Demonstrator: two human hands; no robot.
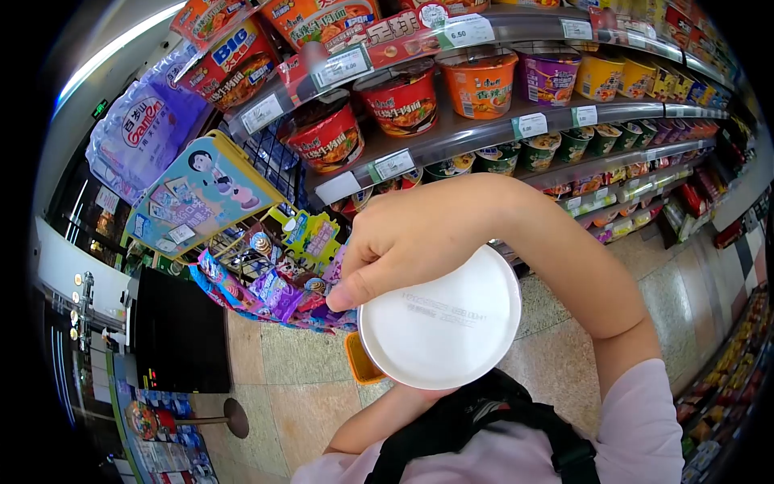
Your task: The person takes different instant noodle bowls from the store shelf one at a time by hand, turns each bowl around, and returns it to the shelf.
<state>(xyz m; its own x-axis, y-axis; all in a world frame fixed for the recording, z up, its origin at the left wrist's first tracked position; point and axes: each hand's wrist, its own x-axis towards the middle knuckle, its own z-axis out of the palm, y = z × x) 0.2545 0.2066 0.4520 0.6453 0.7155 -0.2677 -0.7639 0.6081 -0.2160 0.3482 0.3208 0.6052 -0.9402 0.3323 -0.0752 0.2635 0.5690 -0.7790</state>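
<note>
A round white paper tub (439,323) with its flat face toward me shows faint printed dark lines; it resembles the base of an instant noodle bowl, but its side is hidden. My left hand (426,394) is beneath it and supports it, the fingers hidden behind the tub. Over the tub's upper left edge, my right hand (395,254) is closed, thumb pressed toward the curled fingers. What lies in that pinch, if anything, is hidden. Just left of the thumb hang purple and pink candy packets (278,294) on a wire rack.
Shelves ahead hold red noodle bowls (399,101), an orange bowl (480,85) and a purple bowl (551,77), with price tags along the edges. A blue cartoon sign (201,189) and a water bottle pack (145,129) stand left. An orange basket (363,359) shows beneath the tub.
</note>
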